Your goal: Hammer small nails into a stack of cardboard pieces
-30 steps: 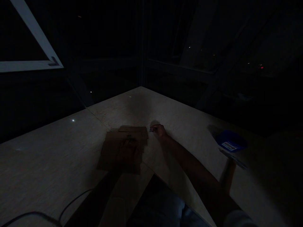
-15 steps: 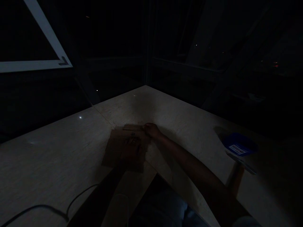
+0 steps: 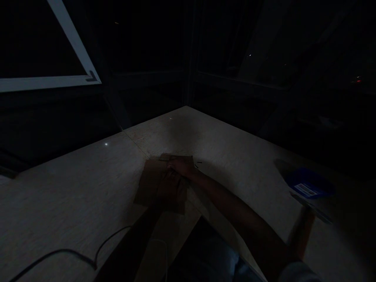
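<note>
The scene is very dark. A flat brown cardboard piece (image 3: 149, 182) lies on the pale corner table (image 3: 73, 196). My left hand (image 3: 167, 188) rests on top of the cardboard, its fingers too dim to read. My right hand (image 3: 182, 166) reaches over the cardboard's far right edge, fingers curled together as if pinching; what they hold is hidden. A tiny dark item (image 3: 199, 163) lies on the table just right of that hand.
A blue box with a white label (image 3: 310, 186) sits at the right on the table, a thin flat object under it. A black cable (image 3: 58, 254) runs across the near left. Dark window frames stand behind the table.
My right hand has moved left from the bare table onto the cardboard's far edge, beside my left hand. A small dark item now lies where it had been.
</note>
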A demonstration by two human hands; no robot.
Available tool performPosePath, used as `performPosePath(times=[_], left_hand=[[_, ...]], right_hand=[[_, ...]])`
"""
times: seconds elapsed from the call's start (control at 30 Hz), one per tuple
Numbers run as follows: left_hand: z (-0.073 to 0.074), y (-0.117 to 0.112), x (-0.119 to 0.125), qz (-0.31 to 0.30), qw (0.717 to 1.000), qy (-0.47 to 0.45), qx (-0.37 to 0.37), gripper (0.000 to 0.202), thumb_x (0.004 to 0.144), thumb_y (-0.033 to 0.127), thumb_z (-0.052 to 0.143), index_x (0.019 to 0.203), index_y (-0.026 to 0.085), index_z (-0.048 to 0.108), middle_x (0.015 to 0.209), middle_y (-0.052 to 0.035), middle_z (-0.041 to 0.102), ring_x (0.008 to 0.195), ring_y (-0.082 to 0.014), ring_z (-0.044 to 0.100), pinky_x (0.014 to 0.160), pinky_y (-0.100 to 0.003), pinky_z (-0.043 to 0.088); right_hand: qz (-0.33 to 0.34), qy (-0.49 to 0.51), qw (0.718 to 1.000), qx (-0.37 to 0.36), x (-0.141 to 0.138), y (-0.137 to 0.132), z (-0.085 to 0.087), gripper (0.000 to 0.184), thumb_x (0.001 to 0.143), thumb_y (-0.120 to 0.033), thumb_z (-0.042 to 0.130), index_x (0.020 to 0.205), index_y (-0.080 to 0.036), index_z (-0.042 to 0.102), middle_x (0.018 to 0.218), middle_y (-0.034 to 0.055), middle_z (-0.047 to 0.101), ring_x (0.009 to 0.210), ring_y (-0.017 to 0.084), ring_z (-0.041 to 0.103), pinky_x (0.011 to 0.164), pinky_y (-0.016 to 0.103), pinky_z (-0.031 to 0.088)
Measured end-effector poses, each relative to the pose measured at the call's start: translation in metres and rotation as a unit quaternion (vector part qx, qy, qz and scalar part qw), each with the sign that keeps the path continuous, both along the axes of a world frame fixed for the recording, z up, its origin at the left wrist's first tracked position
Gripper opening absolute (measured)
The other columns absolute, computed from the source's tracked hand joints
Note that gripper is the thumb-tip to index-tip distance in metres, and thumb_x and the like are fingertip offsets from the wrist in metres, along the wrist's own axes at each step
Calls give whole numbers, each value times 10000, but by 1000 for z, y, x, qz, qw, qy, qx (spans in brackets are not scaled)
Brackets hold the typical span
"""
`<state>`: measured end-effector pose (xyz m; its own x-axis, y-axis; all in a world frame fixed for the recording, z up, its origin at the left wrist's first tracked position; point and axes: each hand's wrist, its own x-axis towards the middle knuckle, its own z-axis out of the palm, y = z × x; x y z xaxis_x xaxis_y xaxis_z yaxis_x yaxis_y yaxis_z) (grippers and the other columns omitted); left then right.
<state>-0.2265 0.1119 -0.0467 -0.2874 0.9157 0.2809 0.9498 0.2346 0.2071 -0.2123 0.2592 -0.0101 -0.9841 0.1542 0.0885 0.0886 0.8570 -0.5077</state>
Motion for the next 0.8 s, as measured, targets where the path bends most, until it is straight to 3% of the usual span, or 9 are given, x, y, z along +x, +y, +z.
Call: performPosePath(times=[0.17,0.3,0.5,0.67,0.8], left_hand=[[5,0,3,1,1000,1,0,296,974,293,417,1099,168,655,1200,-161,666,1176,-336,552,1001,-547,404],[2,-1,4,10,1000,-9,2,252,956,264,450,1088,179,647,1171,-151,670,1156,-324,560,1022,-543,389],[1,-2,2,2,1000,-4,2,280,949,286,466,1149,187,635,1189,-139,674,1141,-316,567,1033,-526,376],[0,-2,2,10,1000,14,6,335,975,327,423,1194,174,626,1248,-141,661,1181,-320,548,1039,-535,362],[0,-2,1,11,1000,10,6,329,973,324,418,1170,185,642,1207,-139,680,1164,-321,556,1038,-538,371]], right_hand=[[45,5,999,4,9,5,4,230,932,-142,569,963,-210,786,1193,43,726,1073,202,665,947,283,477],[67,53,996,-36,9,13,8,275,909,-145,601,1069,-290,772,1241,-3,714,1174,200,625,1015,310,447],[-84,96,989,-75,15,61,1,172,882,-146,648,987,-195,776,1071,57,760,1030,196,685,945,299,486],[-242,94,960,-103,57,117,-20,155,941,-277,645,957,-137,707,962,51,739,881,189,701,848,387,554],[-295,93,942,-131,82,129,-36,210,948,-337,650,924,-133,689,926,37,723,842,171,695,812,378,572]])
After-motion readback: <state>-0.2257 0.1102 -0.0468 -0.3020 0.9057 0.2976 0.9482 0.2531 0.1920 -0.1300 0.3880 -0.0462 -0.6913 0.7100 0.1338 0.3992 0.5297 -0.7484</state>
